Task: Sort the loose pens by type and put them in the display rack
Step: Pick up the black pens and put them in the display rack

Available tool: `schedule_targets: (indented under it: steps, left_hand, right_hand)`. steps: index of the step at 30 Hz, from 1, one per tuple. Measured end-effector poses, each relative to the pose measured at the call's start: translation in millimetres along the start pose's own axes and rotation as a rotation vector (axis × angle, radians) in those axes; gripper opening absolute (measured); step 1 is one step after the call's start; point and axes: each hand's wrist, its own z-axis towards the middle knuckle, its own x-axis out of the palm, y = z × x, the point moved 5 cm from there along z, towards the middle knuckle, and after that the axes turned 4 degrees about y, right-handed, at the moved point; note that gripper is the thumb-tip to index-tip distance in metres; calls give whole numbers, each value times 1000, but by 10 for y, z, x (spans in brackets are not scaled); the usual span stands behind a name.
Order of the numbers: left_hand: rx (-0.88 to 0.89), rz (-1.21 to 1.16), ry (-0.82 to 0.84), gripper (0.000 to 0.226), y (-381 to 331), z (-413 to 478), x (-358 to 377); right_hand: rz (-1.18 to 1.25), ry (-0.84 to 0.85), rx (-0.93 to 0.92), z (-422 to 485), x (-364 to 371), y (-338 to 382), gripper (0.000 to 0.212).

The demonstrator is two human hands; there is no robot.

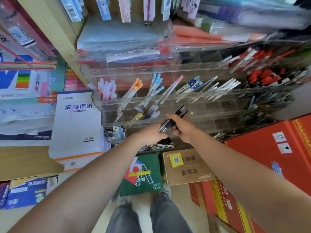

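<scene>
A clear acrylic display rack with tiered compartments stands in front of me, holding pink-capped, orange-capped, blue-capped and white pens. My right hand grips a bundle of black pens that points up and to the right, just in front of the rack's lower tier. Its lower ends lie against my left hand, which is curled around them from the left. Below my hands sit small patterned pen boxes.
A stack of white letter-paper pads lies to the left of the rack. Plastic-wrapped folders lie on top of it. A green carton, a brown carton and red cartons stand on the floor below.
</scene>
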Motion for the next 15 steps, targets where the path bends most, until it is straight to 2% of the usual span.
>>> schedule_targets:
  steps: [3, 7, 10, 15]
  left_hand:
    - [8, 148, -107, 26, -56, 103, -29]
    - [-76, 417, -280, 72, 77, 155, -172]
    - [-100, 612, -296, 79, 249, 217, -215]
    - [-118, 665, -214, 84, 413, 286, -133]
  right_hand:
    - [-78, -84, -62, 72, -150, 148, 13]
    - [-19, -308, -167, 189, -413, 341, 13]
    - [78, -413, -224, 283, -518, 388, 16]
    - [128, -443, -244, 452, -434, 264, 19]
